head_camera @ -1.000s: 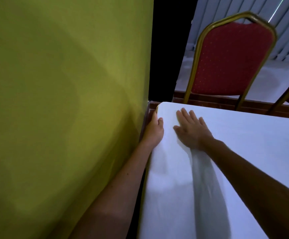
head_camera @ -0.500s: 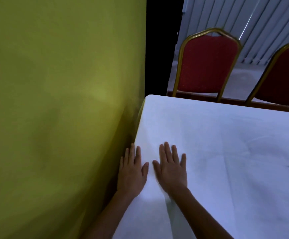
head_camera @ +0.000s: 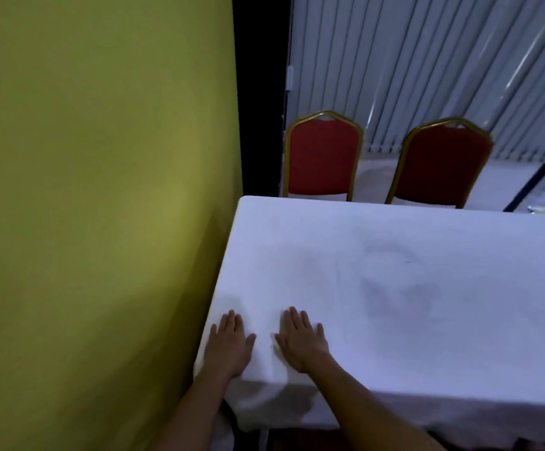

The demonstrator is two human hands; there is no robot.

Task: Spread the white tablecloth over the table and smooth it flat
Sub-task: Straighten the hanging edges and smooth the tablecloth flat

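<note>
The white tablecloth (head_camera: 394, 288) covers the whole tabletop and hangs over the near edge, with faint creases in the middle. My left hand (head_camera: 228, 345) lies flat, palm down, on the cloth at the near left corner, close to the wall. Beside it my right hand (head_camera: 302, 341) presses flat on the cloth, fingers spread a little. Neither hand holds anything. The table itself is hidden under the cloth.
A yellow-green wall (head_camera: 102, 206) runs along the table's left side. Two red chairs with gold frames (head_camera: 323, 157) (head_camera: 441, 164) stand behind the far edge. Vertical blinds (head_camera: 427, 66) hang at the back. Small items sit at the far right edge (head_camera: 541, 209).
Both hands have slid flat over the cloth from the far left corner back to the near left corner. The view has pulled back, showing more of the table and a second chair.
</note>
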